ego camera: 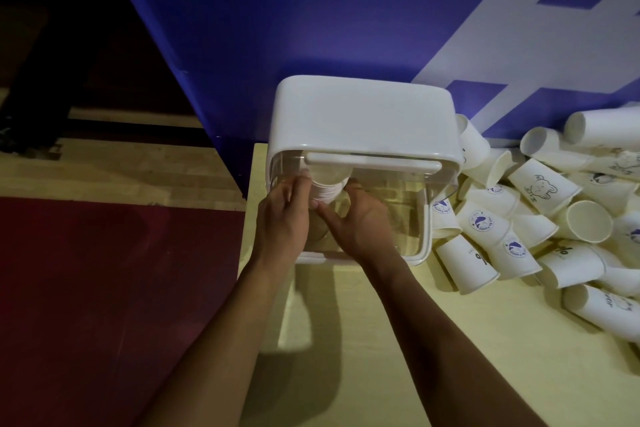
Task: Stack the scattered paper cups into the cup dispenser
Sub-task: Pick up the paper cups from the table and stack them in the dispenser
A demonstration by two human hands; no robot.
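Note:
The cup dispenser (363,118) is a white box with a clear front and stands at the back of the pale yellow table (398,340). A stack of white paper cups (327,189) sits at the dispenser's left front, rims showing. My left hand (285,218) grips the stack from the left. My right hand (356,218) holds it from the right, fingers curled on it. A heap of loose paper cups (540,215), some printed with blue logos or a bear, lies to the right of the dispenser.
A blue panel with white lettering (311,10) rises right behind the dispenser. The table's left edge (247,218) drops to a red mat and wooden floor. Bare tabletop lies in front of the dispenser.

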